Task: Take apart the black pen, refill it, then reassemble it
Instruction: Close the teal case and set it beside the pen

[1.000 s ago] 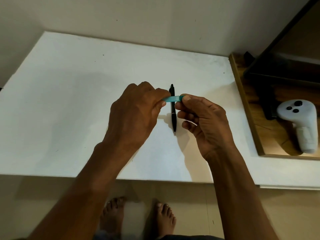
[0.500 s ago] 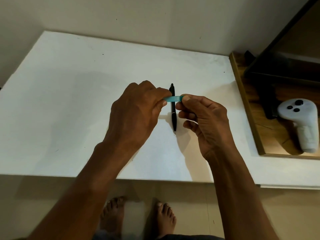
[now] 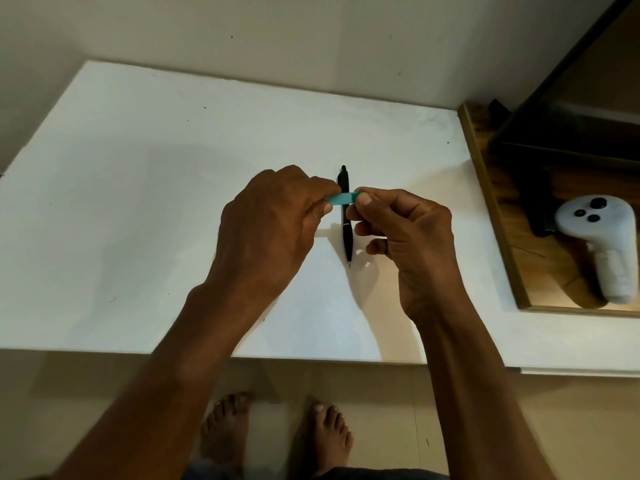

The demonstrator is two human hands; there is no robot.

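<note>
A black pen (image 3: 346, 233) lies on the white table (image 3: 138, 202), its tip pointing toward me and its clip end away. Above it both hands hold a short teal piece (image 3: 343, 199) level, crossing over the pen. My left hand (image 3: 273, 230) pinches the teal piece's left end. My right hand (image 3: 405, 237) pinches its right end between thumb and forefinger. Most of the teal piece is hidden inside the fingers. A small pale bit (image 3: 362, 259) shows by the pen's tip, under my right hand.
A wooden tray (image 3: 498, 216) sits at the table's right edge with a white hand controller (image 3: 602, 244) and a dark device (image 3: 568, 133) on it. A wall stands behind the table. My bare feet (image 3: 277, 434) are on the floor below the near edge.
My hands have barely moved and keep pinching the teal piece. My right hand's lower fingers have loosened slightly. The black pen has not moved.
</note>
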